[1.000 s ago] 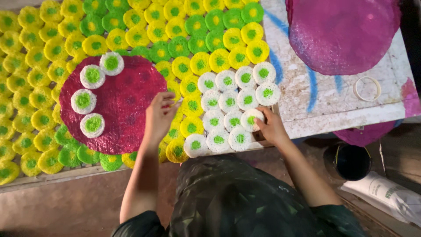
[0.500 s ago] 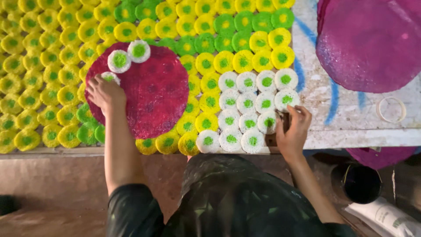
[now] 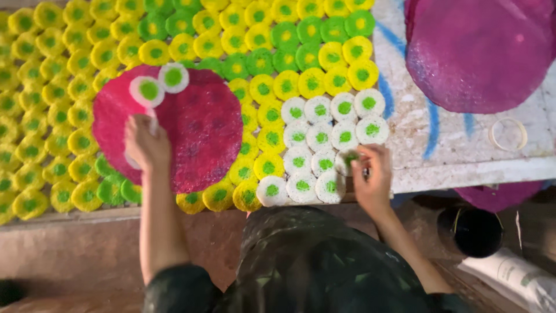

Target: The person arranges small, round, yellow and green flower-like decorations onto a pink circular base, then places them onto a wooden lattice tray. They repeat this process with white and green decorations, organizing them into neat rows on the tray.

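Left hand on red disc

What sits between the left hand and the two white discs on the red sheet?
Nothing visible. The left hand rests on the red sheet, and only bare sheet lies between it and the white discs above it.

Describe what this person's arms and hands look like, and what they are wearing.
Both forearms are bare up to about the elbow. Dark sleeves of a dark, faintly patterned garment begin there. The left hand and right hand wear no gloves, and no rings, watch or bracelets can be made out.
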